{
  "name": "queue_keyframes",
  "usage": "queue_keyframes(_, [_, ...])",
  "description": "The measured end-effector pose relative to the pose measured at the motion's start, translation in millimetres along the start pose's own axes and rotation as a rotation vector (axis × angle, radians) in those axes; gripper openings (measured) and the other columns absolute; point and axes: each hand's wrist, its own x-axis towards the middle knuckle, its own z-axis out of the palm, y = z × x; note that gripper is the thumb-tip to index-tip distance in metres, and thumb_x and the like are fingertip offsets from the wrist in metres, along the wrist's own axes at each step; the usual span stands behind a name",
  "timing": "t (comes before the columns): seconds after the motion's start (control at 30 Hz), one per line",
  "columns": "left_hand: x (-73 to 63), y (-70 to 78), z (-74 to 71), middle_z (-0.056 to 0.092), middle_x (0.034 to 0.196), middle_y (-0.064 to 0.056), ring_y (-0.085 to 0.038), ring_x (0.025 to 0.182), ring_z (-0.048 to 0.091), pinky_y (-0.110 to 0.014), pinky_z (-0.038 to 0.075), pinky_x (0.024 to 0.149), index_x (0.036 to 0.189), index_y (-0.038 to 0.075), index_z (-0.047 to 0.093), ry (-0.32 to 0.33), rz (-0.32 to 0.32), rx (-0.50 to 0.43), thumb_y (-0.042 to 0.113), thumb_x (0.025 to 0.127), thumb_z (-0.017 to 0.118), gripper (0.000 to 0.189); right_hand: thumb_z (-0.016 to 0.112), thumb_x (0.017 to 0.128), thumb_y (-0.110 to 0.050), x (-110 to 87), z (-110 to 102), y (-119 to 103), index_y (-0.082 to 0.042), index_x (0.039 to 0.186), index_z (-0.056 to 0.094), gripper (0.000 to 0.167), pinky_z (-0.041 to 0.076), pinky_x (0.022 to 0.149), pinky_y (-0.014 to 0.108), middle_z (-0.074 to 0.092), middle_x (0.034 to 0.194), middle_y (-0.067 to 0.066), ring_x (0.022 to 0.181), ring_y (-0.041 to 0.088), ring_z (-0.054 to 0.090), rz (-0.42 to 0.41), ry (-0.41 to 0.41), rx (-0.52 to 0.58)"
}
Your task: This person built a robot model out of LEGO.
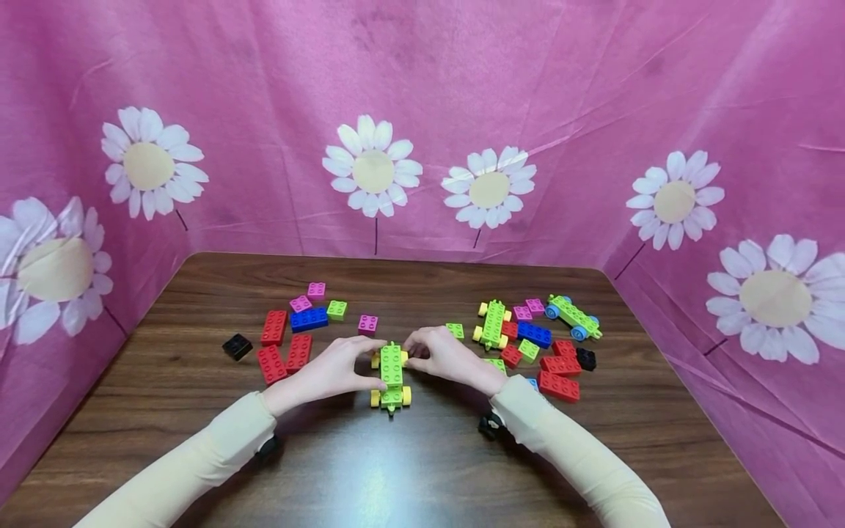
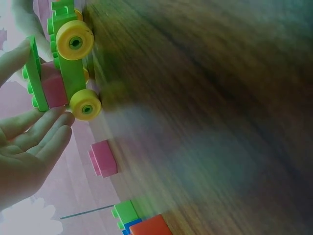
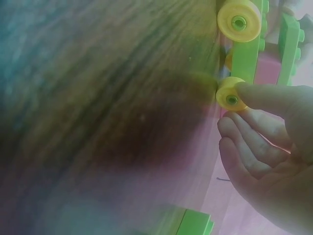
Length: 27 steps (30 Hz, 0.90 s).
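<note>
Working orientation: we take the lime-green wheeled chassis as the centre of the dial, with 12 o'clock pointing away from the person. The chassis stands on its yellow wheels on the wooden table, lengthwise along the 12-to-6 line. A pink brick sits on its studs, and a lime-green studded plate lies over that brick, toward the chassis's 12 o'clock end.

Hand positions: at 9 o'clock we find the left hand, thumb on the plate's 6 o'clock end and fingertips at its 12 o'clock end, pinching it lengthwise. At 2 to 3 o'clock, the right hand pinches the front yellow wheel on its own side between thumb and finger.

Step in hand: we judge this to be seating the plate on the pink brick while the right hand steadies the chassis. We cannot tell whether the studs are fully engaged.

Next move: in our judgement, it calls for aligning the plate and pressing straight down over the pink brick, with the wheels kept from rolling. Pressing on an overhanging end could tip the plate.

Nearby parts: we note a loose magenta brick at 11 o'clock and a second yellow-wheeled chassis at 2 o'clock.
</note>
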Motion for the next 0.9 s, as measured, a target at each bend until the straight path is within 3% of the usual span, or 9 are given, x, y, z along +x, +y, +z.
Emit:
queue_keyframes(0.33, [-1.9,0.9,-0.1,0.063,0.134,-0.017,-0.032,0.121,0.061,-0.056,0.048,0.102,0.137,0.003,0.057,-0.024,-0.023,0.003,0.043,0.083,0.078,0.070,0.075,0.088,-0.016,-1.5,-1,-2,-0.005,0.103,0.072,0.019,0.057,0.076,0.020,0.075,0.095,0.006,0.084,0.012,0.070,0.012,-0.012,-0.005])
queue_keyframes(0.7, [-5.8,5.2,4.3,0.060,0.138,-0.021,-0.037,0.126,0.058,-0.057,0.046,0.103,0.140,-0.002,0.052,0.005,-0.021,0.025,0.038,0.087,0.075,0.070,0.074,0.089,-0.015,-3.0,-3,-2,-0.006,0.105,0.071,0.019,0.056,0.077,0.020,0.075,0.098,0.006,0.085,0.013,0.070,0.030,-0.022,0.002])
queue_keyframes(0.9, [-7.9,5.8,5.1,0.058,0.139,-0.022,-0.038,0.127,0.057,-0.057,0.046,0.104,0.142,-0.003,0.050,0.001,-0.031,0.012,0.036,0.088,0.073,0.070,0.075,0.088,-0.014,-6.0,-15,-3,-0.006,0.103,0.072,0.018,0.058,0.077,0.024,0.074,0.097,0.006,0.085,0.014,0.070,0.001,0.039,0.004])
